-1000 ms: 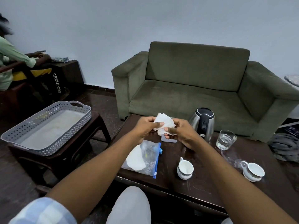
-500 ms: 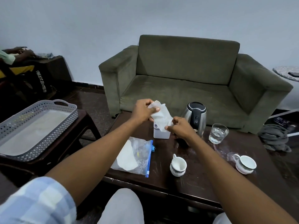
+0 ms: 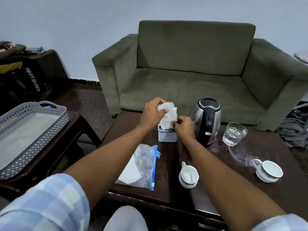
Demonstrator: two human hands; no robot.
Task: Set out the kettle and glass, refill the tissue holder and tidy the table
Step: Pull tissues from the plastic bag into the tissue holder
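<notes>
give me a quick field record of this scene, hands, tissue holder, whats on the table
left hand: grips the top of the tissues
right hand: pinches the tissues' lower edge at the holder's mouth
tissue holder: grey box, upright on the table, tissues partly in
kettle: steel and black, upright, right of the holder
glass: holds water, right of the kettle
zip bag: lies flat, near left
cups: one near centre, one right

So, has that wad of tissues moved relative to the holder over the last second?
Yes. The tissues, held by both hands, have come down toward the tissue holder beside the kettle, and their lower end now enters its top.
</notes>
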